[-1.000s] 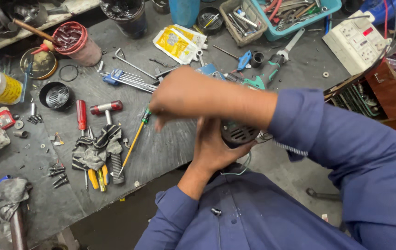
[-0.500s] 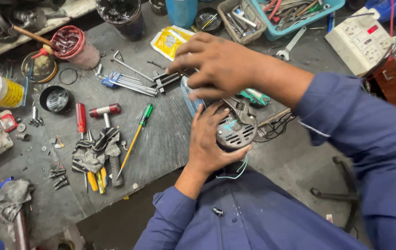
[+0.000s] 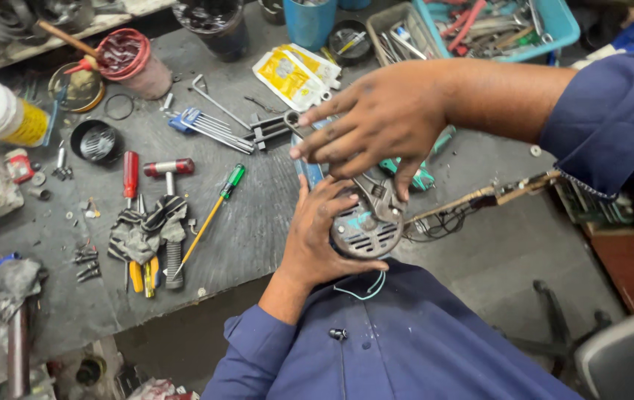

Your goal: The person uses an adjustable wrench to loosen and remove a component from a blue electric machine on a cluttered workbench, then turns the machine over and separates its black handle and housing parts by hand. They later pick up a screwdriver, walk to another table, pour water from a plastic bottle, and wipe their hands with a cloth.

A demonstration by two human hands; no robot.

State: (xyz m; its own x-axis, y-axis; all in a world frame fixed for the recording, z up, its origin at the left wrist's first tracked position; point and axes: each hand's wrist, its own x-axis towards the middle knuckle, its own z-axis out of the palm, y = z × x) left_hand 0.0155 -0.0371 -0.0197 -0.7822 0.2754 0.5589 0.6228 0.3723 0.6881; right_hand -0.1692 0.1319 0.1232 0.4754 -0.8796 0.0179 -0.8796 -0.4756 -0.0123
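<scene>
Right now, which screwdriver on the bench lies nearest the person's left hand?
The green-handled screwdriver, lying diagonally just left of the left hand; the red-handled screwdriver lies farther left.

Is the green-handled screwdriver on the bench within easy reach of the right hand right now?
Probably yes: the green-handled screwdriver lies uncovered on the bench, but the right hand holds pliers, and the left hand grips the round motor part.

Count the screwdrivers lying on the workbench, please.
3: a green-handled screwdriver at the centre, a red-handled one left of it, a yellow-handled one by the rag. Others may be hidden.
</scene>
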